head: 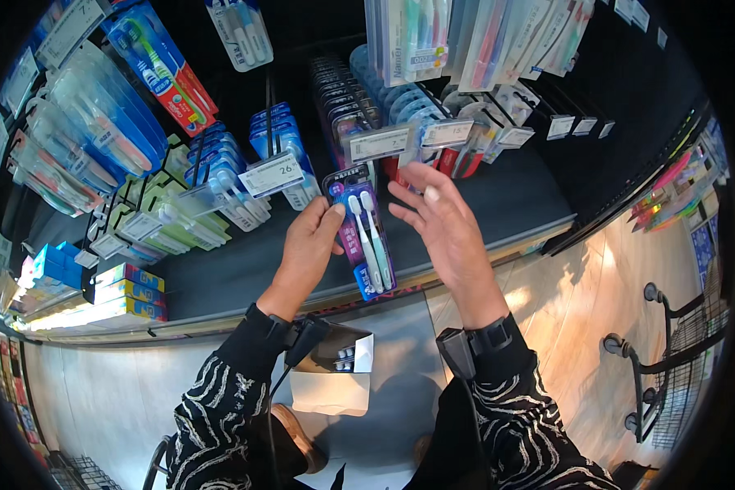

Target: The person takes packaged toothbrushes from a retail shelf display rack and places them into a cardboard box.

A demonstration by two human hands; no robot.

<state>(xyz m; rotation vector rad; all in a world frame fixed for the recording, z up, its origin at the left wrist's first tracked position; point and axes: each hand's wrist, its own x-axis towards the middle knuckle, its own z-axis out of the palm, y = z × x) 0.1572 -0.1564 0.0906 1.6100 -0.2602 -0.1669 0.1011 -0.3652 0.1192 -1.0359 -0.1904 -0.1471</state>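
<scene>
My left hand (311, 234) pinches the upper left edge of a two-toothbrush blister pack (369, 242) between thumb and fingers. The pack has a purple and blue card, and its two brushes stand heads up, one with a pale green handle. Its top is at the front end of a display hook, just under a price tag (380, 144); whether it hangs on the hook I cannot tell. To the pack's right, my right hand (444, 229) is raised with its fingers apart and nothing in it. Behind the tag, a row of dark-backed packs (346, 98) hangs on a hook.
More toothbrush packs hang left (98, 122) and upper right (407, 43). Stacked toothpaste boxes (130, 294) rest on the dark shelf (239, 275). An open carton (331, 392) with some packs inside stands on the floor by my feet. A wire cart (680, 380) is at right.
</scene>
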